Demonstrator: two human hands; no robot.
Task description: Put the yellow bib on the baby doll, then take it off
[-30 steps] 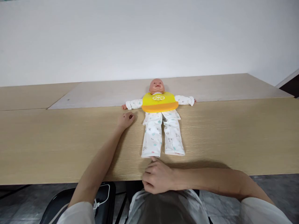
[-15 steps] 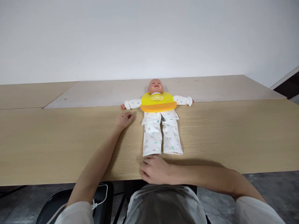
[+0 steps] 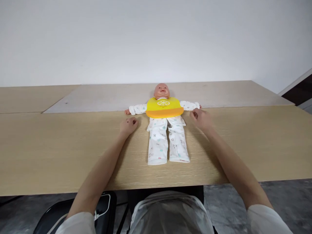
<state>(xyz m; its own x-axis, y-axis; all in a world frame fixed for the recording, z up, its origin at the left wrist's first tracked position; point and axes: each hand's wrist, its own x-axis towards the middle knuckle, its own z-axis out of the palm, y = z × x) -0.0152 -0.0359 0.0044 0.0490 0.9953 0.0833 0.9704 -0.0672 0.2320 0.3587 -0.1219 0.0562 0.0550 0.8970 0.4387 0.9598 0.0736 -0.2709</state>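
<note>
head: doll (image 3: 163, 125) between hands, bib (image 3: 164, 107)

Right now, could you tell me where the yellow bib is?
In the head view, the yellow bib lies on the doll's chest, mid-table, between both hands.

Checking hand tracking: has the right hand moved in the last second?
Yes. The right hand went from the near table edge below the doll's trouser cuffs up to beside the doll's sleeve.

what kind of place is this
Probably a plain workroom or office: a long wooden table against a bare white wall, a dressed baby doll laid flat, and a black chair.
</note>
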